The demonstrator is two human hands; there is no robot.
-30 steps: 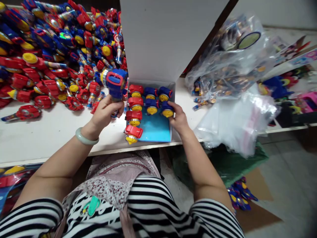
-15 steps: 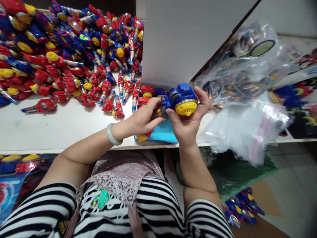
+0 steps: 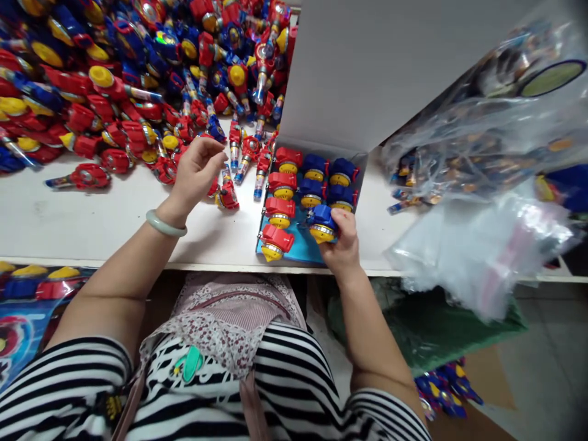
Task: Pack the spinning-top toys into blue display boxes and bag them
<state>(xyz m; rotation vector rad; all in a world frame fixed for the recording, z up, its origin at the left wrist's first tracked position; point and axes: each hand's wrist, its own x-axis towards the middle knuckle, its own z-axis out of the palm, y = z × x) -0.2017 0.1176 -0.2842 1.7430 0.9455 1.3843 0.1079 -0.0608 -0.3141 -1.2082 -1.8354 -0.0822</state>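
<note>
My right hand (image 3: 344,248) grips a blue-and-yellow plastic toy (image 3: 322,222) with a silver ring, low over the open display box (image 3: 303,250) with a bright blue floor. Inside the box, several red-and-yellow toys (image 3: 279,211) line the left side, and blue-and-yellow toys (image 3: 313,177) fill the back of the middle and right. My left hand (image 3: 197,174), a pale bangle at its wrist, hovers left of the box above loose toys. Its thumb and fingers are apart, with nothing seen between them. A red toy (image 3: 226,195) lies just beside it on the white table.
A big heap of red and blue toys (image 3: 138,110) covers the back left. The box's tall white lid (image 3: 340,73) stands upright behind it. To the right lie a clear bag of parts (image 3: 478,135) and plastic bags (image 3: 487,245). A green sack (image 3: 427,324) hangs below the table edge.
My right hand has lowered the blue toy from above the box down to its front part. My left hand has let go of it and swung left toward the loose toys.
</note>
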